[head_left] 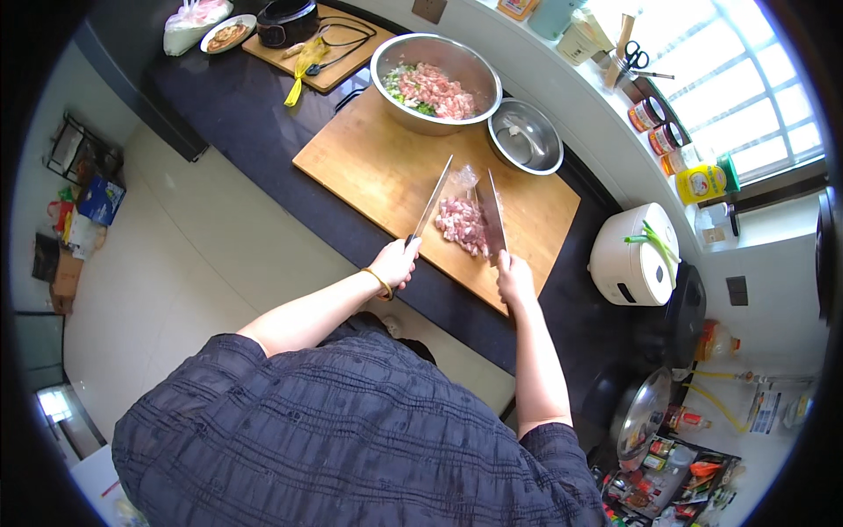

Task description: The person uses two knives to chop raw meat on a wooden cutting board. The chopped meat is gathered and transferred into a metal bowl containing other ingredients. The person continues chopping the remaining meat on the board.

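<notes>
My left hand is closed round the handle of a knife, its blade pointing away over the wooden cutting board. In my right hand is a cleaver, also pointing away, its broad blade beside a heap of chopped raw meat. The meat lies on the board between the two blades. A small clear plastic piece rests just beyond it. At the board's far side stands a large steel bowl with chopped meat and green pieces inside. Right of that is a smaller steel bowl with a whitish thing in it.
A cream rice cooker with a green onion on top stands at the right. Jars line the windowsill. Far left are a second board with a black corded appliance and a plate of flatbread.
</notes>
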The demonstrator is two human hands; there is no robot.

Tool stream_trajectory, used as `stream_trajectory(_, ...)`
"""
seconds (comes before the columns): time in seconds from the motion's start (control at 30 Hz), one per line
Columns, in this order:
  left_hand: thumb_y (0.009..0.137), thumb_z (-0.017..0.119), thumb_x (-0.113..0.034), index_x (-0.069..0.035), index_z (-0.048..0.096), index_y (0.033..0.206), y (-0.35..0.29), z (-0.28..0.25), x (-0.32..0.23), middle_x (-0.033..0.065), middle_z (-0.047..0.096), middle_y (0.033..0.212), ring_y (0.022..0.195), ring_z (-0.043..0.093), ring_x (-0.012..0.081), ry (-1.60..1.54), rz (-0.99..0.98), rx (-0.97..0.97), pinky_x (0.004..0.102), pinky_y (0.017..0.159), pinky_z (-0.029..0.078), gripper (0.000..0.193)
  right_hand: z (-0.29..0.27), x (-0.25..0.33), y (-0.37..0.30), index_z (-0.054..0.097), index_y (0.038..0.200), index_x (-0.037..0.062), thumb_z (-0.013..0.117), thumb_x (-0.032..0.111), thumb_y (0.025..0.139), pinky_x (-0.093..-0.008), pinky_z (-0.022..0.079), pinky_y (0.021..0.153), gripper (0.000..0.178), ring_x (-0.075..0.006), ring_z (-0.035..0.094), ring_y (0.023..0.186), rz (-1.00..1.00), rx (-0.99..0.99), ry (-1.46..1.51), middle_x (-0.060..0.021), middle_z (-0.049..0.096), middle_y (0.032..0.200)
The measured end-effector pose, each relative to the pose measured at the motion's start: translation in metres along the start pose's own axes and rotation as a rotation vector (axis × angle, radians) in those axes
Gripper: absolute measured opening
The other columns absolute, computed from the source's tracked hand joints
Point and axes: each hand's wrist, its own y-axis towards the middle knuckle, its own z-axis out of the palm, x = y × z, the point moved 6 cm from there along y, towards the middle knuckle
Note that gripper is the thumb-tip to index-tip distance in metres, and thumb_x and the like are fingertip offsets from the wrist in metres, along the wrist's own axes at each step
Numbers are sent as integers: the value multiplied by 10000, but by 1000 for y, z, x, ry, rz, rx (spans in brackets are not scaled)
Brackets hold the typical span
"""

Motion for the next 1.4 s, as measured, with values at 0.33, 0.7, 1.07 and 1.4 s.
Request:
stream_trajectory(0.33,878,382,-431,-76,421,805,1,-10,-4,-7,409,579,431,390,78,25,-9,58,228,371,363,364,-15,21,0,500,790,-2,363,366,890,-271,359,314,405,-121,418,328,86,-106,132,-34,412,463)
stream_trajectory(0.7,880,396,-423,-82,423,821,-3,-7,-6,-15,407,585,437,382,69,-1,-39,48,217,375,357,348,1,-10,-8,522,717,-19,372,349,862,-354,421,413,423,-228,510,399,284,73,153,-131,499,511)
stream_trajectory(1.07,883,394,-410,-83,416,811,-2,11,-1,-14,403,586,436,376,70,-78,-16,-42,218,376,353,335,5,-25,6,474,692,-17,353,359,886,-331,396,387,440,-211,470,402,120,57,0,-111,463,500)
stream_trajectory(1.4,887,387,-405,-90,406,810,-3,22,6,-19,392,572,426,368,68,-169,-22,-79,218,370,345,324,-20,-7,2,507,718,-26,352,363,888,-313,408,349,452,-182,480,350,127,187,72,-88,473,473)
